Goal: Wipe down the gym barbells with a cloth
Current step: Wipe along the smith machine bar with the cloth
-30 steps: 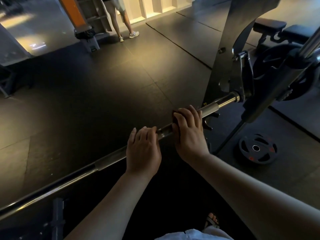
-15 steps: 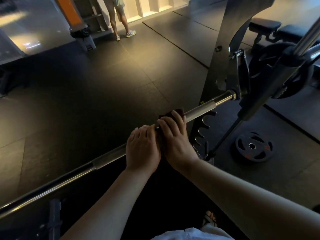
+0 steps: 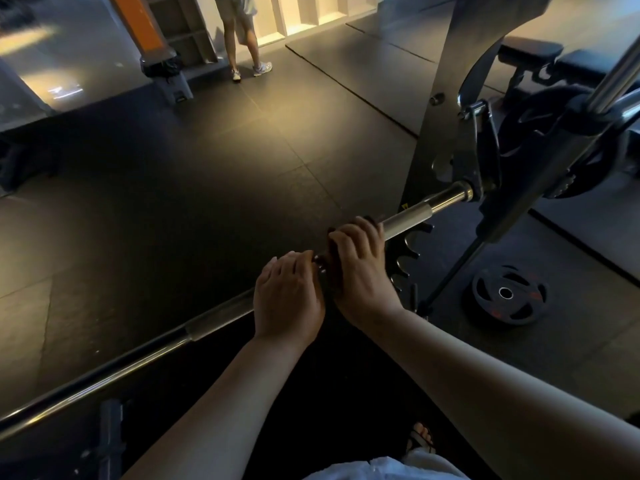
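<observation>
A long steel barbell [image 3: 412, 216] runs from the lower left up to the rack's hook at the right. My right hand [image 3: 360, 268] grips a dark cloth [image 3: 330, 268] wrapped round the bar's middle part. Only a dark edge of the cloth shows between and under my fingers. My left hand [image 3: 287, 299] curls over the bar right beside it, on the left, almost touching the right hand.
The grey rack upright [image 3: 446, 109] with its toothed hooks stands right behind the bar's end. A black weight plate [image 3: 507, 294] lies on the rubber floor at the right. A bench [image 3: 533, 53] is at the far right. A person's legs [image 3: 242, 36] stand at the back.
My right hand with the cloth slid left along the bar toward my left hand, then a little back to the right. My left hand stayed on the bar.
</observation>
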Demonstrator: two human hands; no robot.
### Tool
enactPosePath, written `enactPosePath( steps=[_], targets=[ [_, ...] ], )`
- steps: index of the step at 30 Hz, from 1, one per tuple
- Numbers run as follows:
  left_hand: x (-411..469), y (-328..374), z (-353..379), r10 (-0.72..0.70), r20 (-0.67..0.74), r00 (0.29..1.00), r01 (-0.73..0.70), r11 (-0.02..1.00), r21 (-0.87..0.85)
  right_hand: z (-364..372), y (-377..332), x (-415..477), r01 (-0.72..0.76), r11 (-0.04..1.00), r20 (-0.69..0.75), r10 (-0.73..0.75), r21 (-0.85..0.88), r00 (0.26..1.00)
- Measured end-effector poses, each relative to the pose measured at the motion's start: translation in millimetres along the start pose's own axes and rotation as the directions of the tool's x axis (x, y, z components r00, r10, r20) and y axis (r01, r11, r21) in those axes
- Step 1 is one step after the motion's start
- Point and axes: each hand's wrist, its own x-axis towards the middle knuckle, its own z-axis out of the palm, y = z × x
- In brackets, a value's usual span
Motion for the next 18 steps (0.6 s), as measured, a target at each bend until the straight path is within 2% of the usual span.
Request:
enactPosePath(
  steps=[2, 4, 6, 8, 10, 13, 16, 18],
  targets=[
    [1.5, 1.9, 0.2, -0.006, 0.003, 1.000, 0.006, 1.000, 0.007, -5.8, 13.4, -1.7, 0.150, 0.989, 0.073, -0.149, -0.011, 0.986],
    [1.5, 3.3, 1.2, -0.002, -0.015, 1.000, 0.002, 1.000, 0.020, -17.4, 37.7, 4.8, 0.206, 0.974, 0.100, -0.197, -0.094, 0.975],
    [1.4, 2.9, 2.4, 0.001, -0.028, 1.000, -0.001, 1.000, 0.023, -27.3, 55.0, 10.5, 0.074, 0.991, 0.004, -0.074, -0.109, 0.997],
    [2.5, 4.0, 3.1, 0.000, -0.030, 1.000, 0.000, 1.000, 0.020, -27.0, 51.9, 11.1, -0.103, 0.994, -0.107, 0.099, -0.034, 0.989],
    [4.0, 7.5, 2.7, 0.002, -0.019, 1.000, -0.001, 1.000, 0.023, -19.6, 37.0, 8.9, -0.168, 0.985, -0.105, 0.170, 0.033, 0.980],
    [6.3, 14.3, 3.7, 0.028, -0.014, 1.000, -0.027, 0.999, 0.035, -17.0, 32.1, 1.5, 0.001, 1.000, 0.010, -0.001, -0.018, 1.000],
    [9.5, 19.1, 6.2, 0.038, -0.035, 0.999, -0.036, 0.999, 0.031, -35.3, 60.4, 8.8, 0.183, 0.975, 0.101, -0.171, -0.127, 0.980],
    [11.5, 20.4, 8.2, 0.037, -0.051, 0.998, -0.036, 0.999, 0.015, -48.6, 81.9, 19.5, 0.107, 0.985, 0.064, -0.099, -0.132, 0.993]
  ],
)
